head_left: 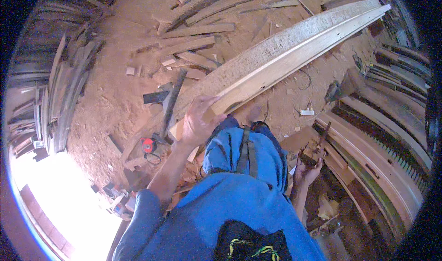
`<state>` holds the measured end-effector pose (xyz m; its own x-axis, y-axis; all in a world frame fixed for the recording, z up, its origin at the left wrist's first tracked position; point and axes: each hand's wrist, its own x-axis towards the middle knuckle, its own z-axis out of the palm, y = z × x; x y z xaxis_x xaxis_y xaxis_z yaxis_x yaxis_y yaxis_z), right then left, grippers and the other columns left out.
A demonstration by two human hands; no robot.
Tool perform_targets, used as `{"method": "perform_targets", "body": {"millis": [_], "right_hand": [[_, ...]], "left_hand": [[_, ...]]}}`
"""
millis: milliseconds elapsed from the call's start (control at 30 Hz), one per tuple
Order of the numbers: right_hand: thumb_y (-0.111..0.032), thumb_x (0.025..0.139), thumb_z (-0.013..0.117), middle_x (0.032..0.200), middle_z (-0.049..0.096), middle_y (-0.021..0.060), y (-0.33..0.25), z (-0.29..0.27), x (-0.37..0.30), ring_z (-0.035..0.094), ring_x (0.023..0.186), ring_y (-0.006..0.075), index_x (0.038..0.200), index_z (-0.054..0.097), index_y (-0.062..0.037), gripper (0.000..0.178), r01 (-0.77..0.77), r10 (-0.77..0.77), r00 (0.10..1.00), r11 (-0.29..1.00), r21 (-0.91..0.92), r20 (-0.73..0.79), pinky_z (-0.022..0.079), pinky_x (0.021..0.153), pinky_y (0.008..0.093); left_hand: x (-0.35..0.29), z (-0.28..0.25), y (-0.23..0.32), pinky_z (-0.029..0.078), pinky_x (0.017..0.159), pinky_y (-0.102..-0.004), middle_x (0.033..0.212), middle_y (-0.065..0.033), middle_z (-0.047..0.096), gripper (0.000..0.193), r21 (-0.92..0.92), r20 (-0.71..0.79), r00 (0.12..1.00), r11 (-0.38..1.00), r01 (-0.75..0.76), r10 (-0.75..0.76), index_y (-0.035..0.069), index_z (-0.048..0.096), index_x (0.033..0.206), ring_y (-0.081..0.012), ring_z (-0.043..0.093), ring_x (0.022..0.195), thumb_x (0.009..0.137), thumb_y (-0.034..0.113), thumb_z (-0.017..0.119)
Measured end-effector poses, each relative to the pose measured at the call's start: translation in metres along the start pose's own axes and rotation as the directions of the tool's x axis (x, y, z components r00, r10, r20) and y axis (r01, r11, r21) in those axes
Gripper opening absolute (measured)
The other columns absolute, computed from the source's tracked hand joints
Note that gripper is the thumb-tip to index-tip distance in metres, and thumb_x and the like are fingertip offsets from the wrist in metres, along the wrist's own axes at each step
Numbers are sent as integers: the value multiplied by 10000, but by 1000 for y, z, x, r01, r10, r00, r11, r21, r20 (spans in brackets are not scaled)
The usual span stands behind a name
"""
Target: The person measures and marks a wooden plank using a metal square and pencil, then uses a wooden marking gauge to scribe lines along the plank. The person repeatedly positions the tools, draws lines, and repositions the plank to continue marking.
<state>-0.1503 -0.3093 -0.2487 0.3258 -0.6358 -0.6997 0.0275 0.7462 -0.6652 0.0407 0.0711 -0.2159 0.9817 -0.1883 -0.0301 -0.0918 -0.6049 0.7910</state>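
Plank: in the head view, we see it slant toward upper right, beside a rough board.
Left hand: we clasp the plank near its closer end.
Right hand: our fingers curl around a brown tool (kind unclear to us).

Two hands; one dark tool; one red device; one white power strip; one toothed strip. The long timber could be one piece or two; I cannot tell which. Stacked boards are many, overlapping too much to count, and floor offcuts number more than ten.
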Motion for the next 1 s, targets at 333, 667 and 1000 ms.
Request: {"method": "perform_targets", "body": {"millis": [333,667,1000], "right_hand": [[-316,995,553,1410,593,128,-84,-52,127,588,1248,365,1399,566,-111,453,-30,14,996,984,175,92,489,1066,545],[-362,1010,531,1433,573,197,-200,-3,234,537,1319,377,1464,512,-59,546,-100,28,979,928,358,201,365,1182,571],[-365,935,570,1401,568,202,-267,147,259,554,1218,385,1398,547,-60,555,-242,-69,846,834,495,529,471,1031,523]], "left_hand": [[-9,6,3,508,934,-374,1139,-105,704,293,-92,-20,937,933,347,-350,34,716,1202,-228,660,1064,1005,229,624],[11,27,54,495,959,-361,1120,-132,732,318,93,-526,803,919,382,-281,6,703,1202,-224,668,1058,1041,243,565],[270,181,234,489,988,-426,1119,-177,694,402,248,-265,961,969,-16,84,14,668,1254,-317,651,1064,905,209,720]]}}
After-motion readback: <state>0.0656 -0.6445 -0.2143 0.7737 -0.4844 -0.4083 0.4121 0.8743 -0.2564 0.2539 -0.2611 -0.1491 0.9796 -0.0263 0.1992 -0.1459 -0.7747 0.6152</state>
